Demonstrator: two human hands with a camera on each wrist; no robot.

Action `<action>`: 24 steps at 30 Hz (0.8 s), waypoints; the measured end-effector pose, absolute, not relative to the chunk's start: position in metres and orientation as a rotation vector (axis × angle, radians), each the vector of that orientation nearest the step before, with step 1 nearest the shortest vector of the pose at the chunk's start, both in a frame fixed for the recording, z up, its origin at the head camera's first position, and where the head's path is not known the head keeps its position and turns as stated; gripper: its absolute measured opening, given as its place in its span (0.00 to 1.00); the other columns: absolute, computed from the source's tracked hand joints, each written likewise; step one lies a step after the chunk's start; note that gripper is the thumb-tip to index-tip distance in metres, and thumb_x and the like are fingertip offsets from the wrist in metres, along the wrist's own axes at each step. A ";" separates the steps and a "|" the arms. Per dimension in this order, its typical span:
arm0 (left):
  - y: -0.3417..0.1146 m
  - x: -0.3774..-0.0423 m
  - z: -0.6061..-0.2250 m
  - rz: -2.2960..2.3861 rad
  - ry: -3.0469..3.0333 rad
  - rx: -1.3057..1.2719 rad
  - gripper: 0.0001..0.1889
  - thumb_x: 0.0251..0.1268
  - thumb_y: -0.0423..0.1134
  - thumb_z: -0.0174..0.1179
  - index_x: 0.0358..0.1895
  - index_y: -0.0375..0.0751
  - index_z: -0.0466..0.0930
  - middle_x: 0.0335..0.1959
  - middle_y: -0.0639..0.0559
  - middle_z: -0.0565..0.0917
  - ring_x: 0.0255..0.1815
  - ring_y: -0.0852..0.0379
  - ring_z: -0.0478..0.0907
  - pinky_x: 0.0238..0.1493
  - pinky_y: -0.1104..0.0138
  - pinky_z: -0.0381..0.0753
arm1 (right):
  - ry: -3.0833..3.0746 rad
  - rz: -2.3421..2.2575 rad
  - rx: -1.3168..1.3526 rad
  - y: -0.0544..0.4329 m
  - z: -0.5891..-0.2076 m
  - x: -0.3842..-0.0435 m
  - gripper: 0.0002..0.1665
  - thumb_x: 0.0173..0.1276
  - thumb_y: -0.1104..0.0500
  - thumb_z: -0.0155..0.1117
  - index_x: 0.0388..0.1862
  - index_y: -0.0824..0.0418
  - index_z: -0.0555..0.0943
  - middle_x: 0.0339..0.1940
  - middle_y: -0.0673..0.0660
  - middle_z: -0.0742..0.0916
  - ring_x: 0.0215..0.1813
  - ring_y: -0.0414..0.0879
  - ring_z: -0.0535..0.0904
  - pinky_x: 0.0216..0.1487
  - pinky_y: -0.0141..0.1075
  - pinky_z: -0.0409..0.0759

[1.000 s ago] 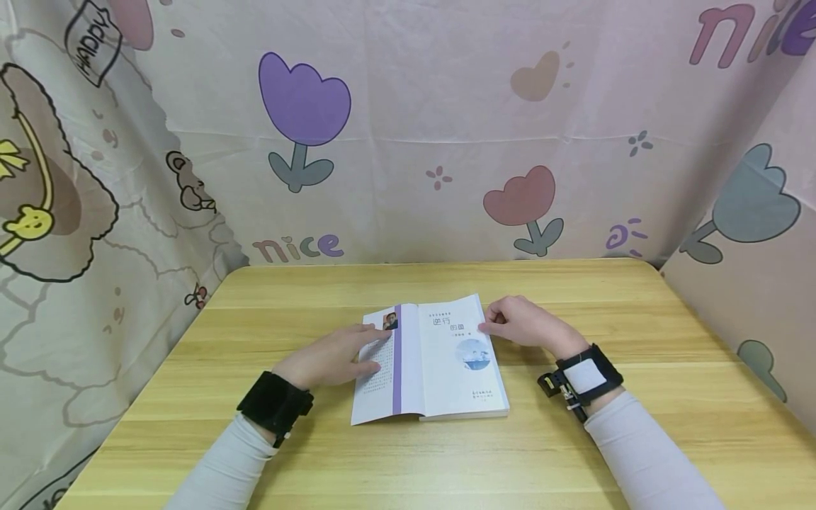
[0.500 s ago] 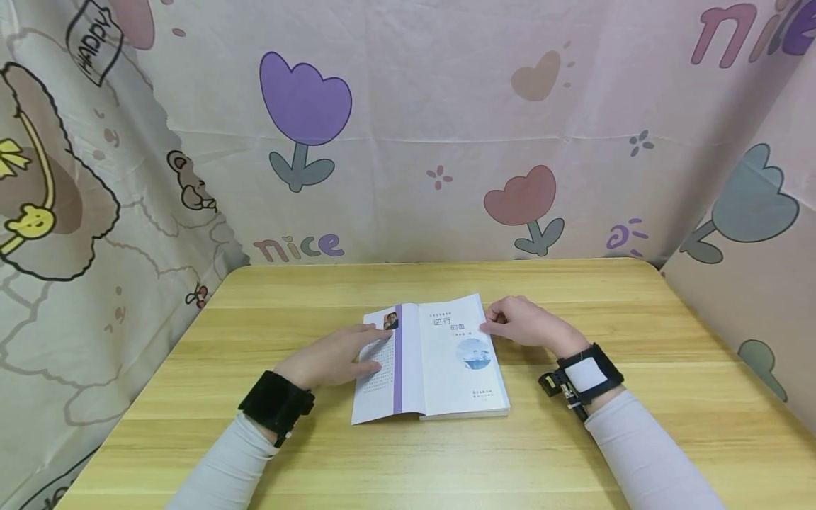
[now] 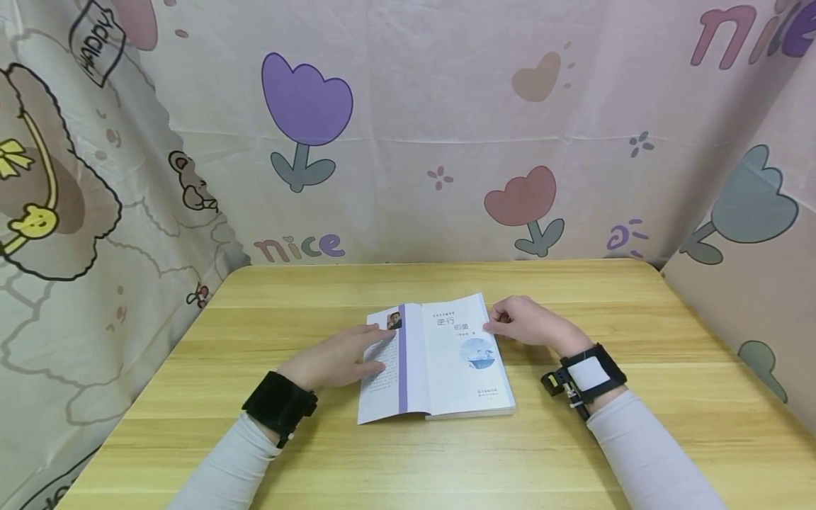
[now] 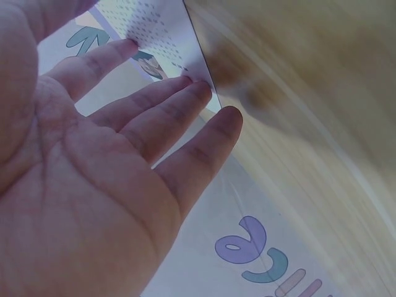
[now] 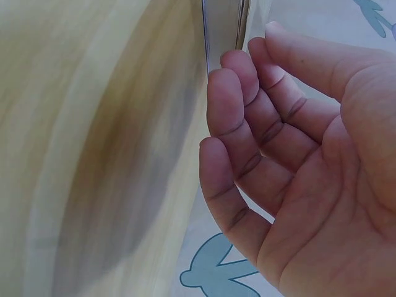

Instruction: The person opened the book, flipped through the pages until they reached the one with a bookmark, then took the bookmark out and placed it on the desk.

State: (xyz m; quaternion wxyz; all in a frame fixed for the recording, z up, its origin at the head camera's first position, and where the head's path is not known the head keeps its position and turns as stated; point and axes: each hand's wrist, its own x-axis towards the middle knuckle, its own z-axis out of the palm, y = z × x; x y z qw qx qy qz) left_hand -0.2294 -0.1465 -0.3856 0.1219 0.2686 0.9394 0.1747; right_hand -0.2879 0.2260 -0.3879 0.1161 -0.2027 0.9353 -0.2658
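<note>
An open paperback book [image 3: 446, 389] lies on the wooden table, with its front cover and purple-striped flap turned to the left. A title page with a round blue picture faces up on the right. My left hand [image 3: 331, 356] rests on the flap, fingers spread and fairly straight; in the left wrist view the fingertips [image 4: 201, 90] lie along the flap's edge. At the book's right edge, my right hand [image 3: 532, 324] has its fingers curled, and its thumb and index finger pinch the edge. The right wrist view shows the fingers [image 5: 226, 102] bent beside the page block [image 5: 223, 31].
The pale wooden table [image 3: 446, 467] extends around the book on every side. A printed cloth [image 3: 408, 92] with flowers and lettering hangs behind it and along both sides. Each wrist wears a black strap [image 3: 278, 404] with a device.
The book and both hands have shifted very slightly to the right. The cover stays turned open, and both hands keep their places on the book.
</note>
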 end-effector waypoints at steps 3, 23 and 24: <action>-0.146 -0.229 -0.386 0.519 2.739 0.769 0.34 0.79 0.47 0.65 0.83 0.45 0.67 0.83 0.33 0.68 0.83 0.33 0.66 0.81 0.37 0.68 | 2.739 -0.778 -0.593 0.226 -0.387 -0.287 0.14 0.79 0.55 0.69 0.32 0.60 0.84 0.22 0.48 0.75 0.26 0.42 0.70 0.29 0.31 0.66; -0.147 -0.231 -0.389 0.529 2.787 0.777 0.31 0.75 0.44 0.69 0.76 0.38 0.73 0.76 0.37 0.77 0.78 0.39 0.75 0.79 0.44 0.75 | 2.806 -0.782 -0.625 0.224 -0.376 -0.283 0.10 0.79 0.56 0.67 0.35 0.57 0.85 0.25 0.49 0.80 0.27 0.42 0.72 0.27 0.30 0.67; -0.147 -0.231 -0.389 0.523 2.793 0.773 0.31 0.75 0.44 0.69 0.76 0.38 0.73 0.76 0.37 0.77 0.77 0.39 0.75 0.79 0.45 0.75 | 2.810 -0.782 -0.632 0.224 -0.375 -0.282 0.10 0.79 0.56 0.67 0.36 0.57 0.85 0.25 0.49 0.80 0.27 0.42 0.72 0.27 0.30 0.67</action>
